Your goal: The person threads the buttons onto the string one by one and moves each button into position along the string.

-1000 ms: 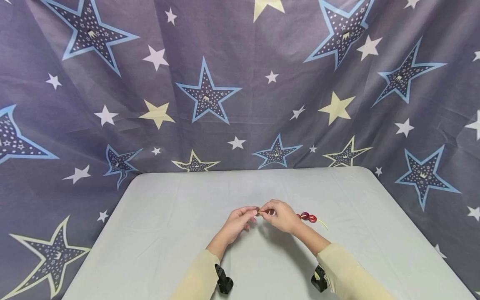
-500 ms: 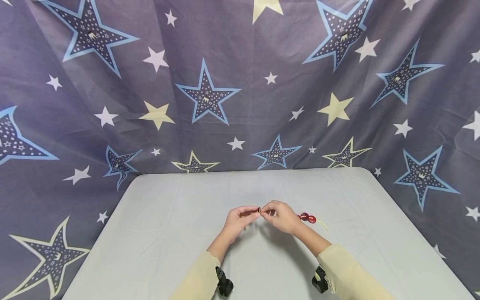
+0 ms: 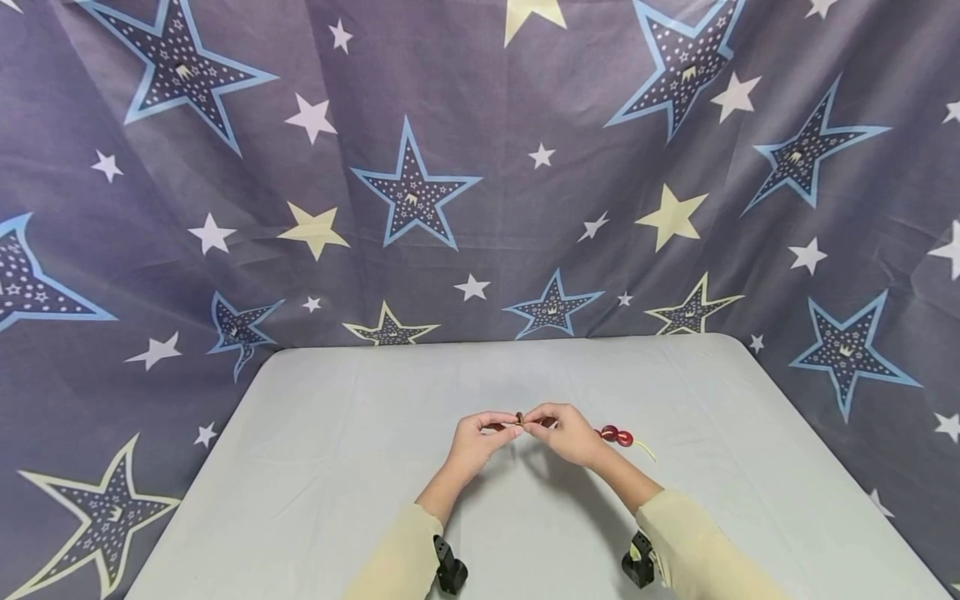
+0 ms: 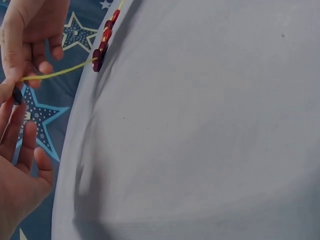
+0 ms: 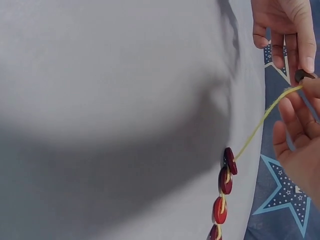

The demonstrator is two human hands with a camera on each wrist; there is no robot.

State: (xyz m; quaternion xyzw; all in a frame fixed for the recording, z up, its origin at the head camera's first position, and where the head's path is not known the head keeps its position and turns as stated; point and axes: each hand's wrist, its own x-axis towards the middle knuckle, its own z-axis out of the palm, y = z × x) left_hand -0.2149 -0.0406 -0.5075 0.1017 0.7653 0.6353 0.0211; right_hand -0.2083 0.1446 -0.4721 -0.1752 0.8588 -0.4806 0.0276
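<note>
My left hand (image 3: 474, 442) pinches a small dark button (image 4: 17, 95) between thumb and fingertips, above the table. Touching close at that button, my right hand (image 3: 570, 435) pinches a yellow string (image 5: 265, 120) near its end. Whether the string passes through the dark button is hidden by the fingertips. From the right hand the string runs down to a row of red and dark red buttons (image 5: 220, 210) threaded on it. In the head view, part of this row of buttons (image 3: 617, 436) shows beyond the right hand, with a loose string tail (image 3: 645, 451) on its right.
A white-covered table (image 3: 337, 467) lies under both hands. Behind it and at both sides hangs a dark curtain (image 3: 450, 275) printed with stars. Black wrist cameras (image 3: 450, 567) are strapped at the sleeves.
The dark button has turned between my left fingers, and its yellow string bit no longer shows in the head view. My hands have drawn slightly closer. The red buttons stay in place.
</note>
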